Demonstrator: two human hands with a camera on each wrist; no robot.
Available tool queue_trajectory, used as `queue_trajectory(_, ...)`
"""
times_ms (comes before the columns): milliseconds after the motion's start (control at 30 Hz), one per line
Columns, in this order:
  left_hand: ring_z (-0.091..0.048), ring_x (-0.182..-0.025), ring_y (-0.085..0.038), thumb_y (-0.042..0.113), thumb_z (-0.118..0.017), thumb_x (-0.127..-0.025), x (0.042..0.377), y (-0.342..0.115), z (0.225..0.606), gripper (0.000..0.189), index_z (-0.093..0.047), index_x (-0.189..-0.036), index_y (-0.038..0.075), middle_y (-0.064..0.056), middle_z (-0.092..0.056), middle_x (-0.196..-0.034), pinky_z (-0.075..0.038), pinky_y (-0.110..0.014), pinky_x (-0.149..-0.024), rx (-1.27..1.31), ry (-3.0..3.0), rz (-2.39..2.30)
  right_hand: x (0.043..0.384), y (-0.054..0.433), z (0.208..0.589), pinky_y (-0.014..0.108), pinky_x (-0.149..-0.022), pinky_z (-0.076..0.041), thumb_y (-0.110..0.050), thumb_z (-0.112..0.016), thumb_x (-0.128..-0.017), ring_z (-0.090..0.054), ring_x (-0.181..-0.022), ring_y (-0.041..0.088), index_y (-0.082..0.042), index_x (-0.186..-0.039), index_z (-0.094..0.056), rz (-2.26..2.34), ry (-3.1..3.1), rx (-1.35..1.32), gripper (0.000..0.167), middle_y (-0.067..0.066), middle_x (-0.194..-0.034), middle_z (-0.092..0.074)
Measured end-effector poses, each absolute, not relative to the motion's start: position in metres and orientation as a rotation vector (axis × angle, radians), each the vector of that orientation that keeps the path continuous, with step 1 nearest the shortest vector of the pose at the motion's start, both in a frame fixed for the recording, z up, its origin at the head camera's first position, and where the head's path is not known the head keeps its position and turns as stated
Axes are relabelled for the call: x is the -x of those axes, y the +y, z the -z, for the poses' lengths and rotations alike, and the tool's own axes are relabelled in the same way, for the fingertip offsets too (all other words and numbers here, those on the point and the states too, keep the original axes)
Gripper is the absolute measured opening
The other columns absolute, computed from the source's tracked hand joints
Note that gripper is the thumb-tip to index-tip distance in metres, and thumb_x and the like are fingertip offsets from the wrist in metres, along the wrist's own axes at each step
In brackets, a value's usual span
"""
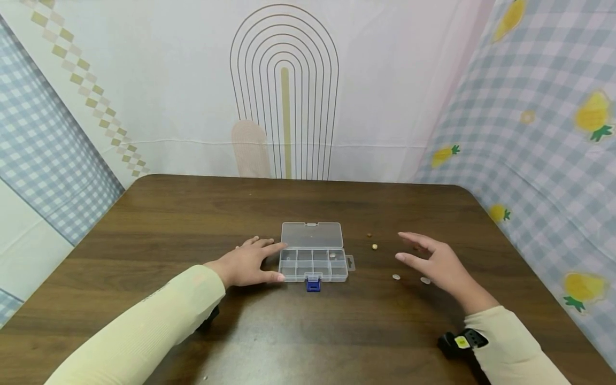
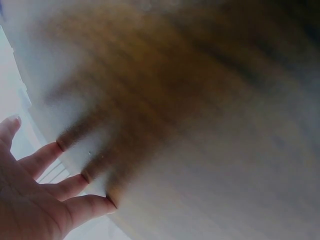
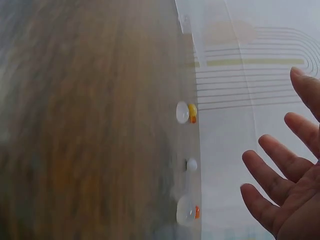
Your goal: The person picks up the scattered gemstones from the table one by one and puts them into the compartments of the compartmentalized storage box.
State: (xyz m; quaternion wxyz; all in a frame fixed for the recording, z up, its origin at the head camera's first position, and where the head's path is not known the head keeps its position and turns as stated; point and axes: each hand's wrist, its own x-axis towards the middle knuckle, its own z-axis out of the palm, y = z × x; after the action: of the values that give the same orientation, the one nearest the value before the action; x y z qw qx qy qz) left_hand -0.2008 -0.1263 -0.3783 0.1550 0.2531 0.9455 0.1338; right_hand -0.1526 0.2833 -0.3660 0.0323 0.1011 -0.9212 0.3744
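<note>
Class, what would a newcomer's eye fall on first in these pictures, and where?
The open, clear compartment box with its blue latch comes first, near the middle of the brown table. Next come the left hand, at the box's left edge, and the right hand, raised over the table near small pieces on the right. Behind the table, a lined arch stands out on the pale backdrop.

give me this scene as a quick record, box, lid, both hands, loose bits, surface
box: clear plastic compartment box, blue latch at its near side
lid: clear lid, open, lying back on the far side
left hand: left hand, fingers spread, at the box's left edge
right hand: right hand, holding nothing, near the loose pieces
loose pieces: include yellowish bead, two pale pieces
surface: dark wood-look table
</note>
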Motion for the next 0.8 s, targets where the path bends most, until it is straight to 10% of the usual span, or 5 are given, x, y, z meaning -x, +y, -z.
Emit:
queue_trajectory(333, -0.014, -0.144, -0.045, 0.069, -0.057, -0.083, 0.200, -0.125, 0.376, 0.082, -0.029, -0.152, 0.034, -0.010, -0.028, -0.157, -0.020, -0.072, -0.103, -0.716, 2.702, -0.384, 0.151, 0.297, 0.371, 0.015, -0.080, -0.045, -0.034, -0.068, -0.091, -0.059, -0.114, 0.031, -0.005, -0.134, -0.057, -1.161, -2.858, -0.245, 0.054, 0.016, -0.128, -0.061)
queue_trajectory(567, -0.015, -0.144, -0.045, 0.069, -0.056, -0.083, 0.201, -0.126, 0.376, 0.082, -0.029, -0.153, 0.034, -0.010, -0.028, -0.157, -0.021, -0.072, -0.103, -0.720, 2.706, -0.376, 0.151, 0.306, 0.375, 0.024, -0.080, -0.051, -0.034, -0.067, -0.092, -0.059, -0.115, 0.023, -0.004, -0.133, -0.057, -1.177, -2.900, -0.256, 0.053, 0.017, -0.125, -0.063)
queue_trajectory(800, -0.015, -0.144, -0.045, 0.070, -0.056, -0.083, 0.201, -0.126, 0.376, 0.082, -0.029, -0.153, 0.034, -0.011, -0.028, -0.157, -0.021, -0.072, -0.103, -0.722, 2.702, -0.379, 0.149, 0.313, 0.372, 0.054, -0.102, -0.035, -0.033, -0.066, -0.092, -0.023, -0.141, 0.044, -0.001, -0.134, -0.056, -1.209, -2.980, -0.238, 0.053, 0.019, -0.134, -0.057)
